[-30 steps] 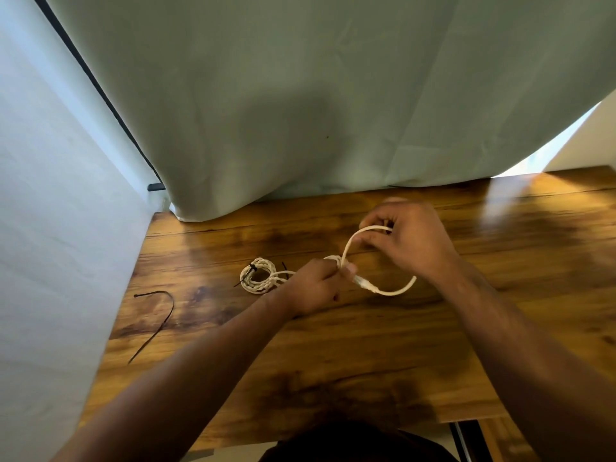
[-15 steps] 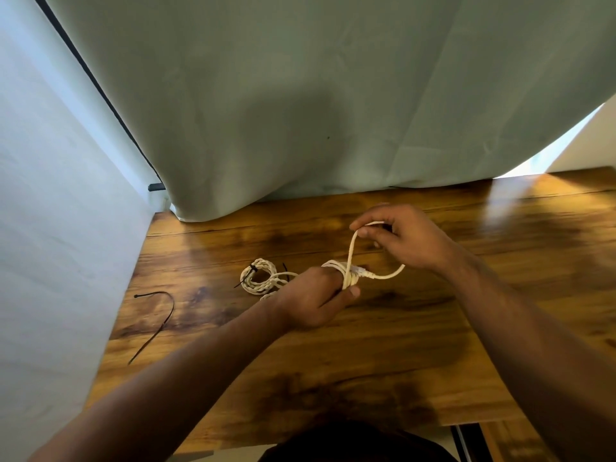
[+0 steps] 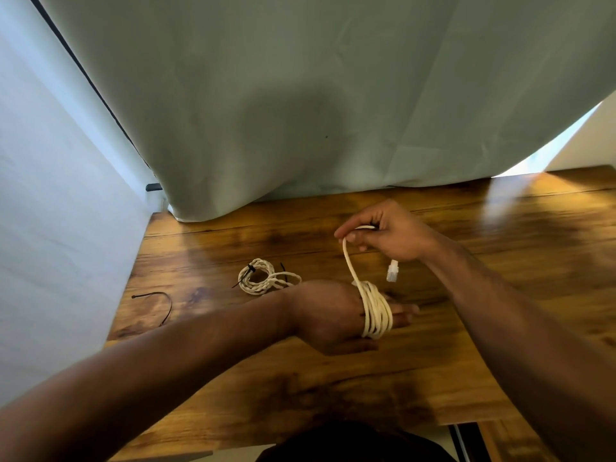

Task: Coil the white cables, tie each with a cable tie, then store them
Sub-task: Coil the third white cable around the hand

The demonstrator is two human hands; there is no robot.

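Head view.

- Bench: wooden. A pale green curtain hangs along its far edge.
- Left hand: middle of the bench, fingers straight and pointing towards the right edge, not curled.
- White cable: wound in several turns round the left hand's fingers. One strand rises from the turns to the right hand.
- Right hand: raised beyond the left hand, towards the far edge, pinching that strand between thumb and fingertips.
- Plug: the cable's end, hanging just below the right hand.
- Tied coil: a second white cable lying flat, left of centre, bound with a black tie.
- Loose cable tie: black and curved, near the left edge.
- Left thumb: possibly pressing the turns. The view is too poor to tell.
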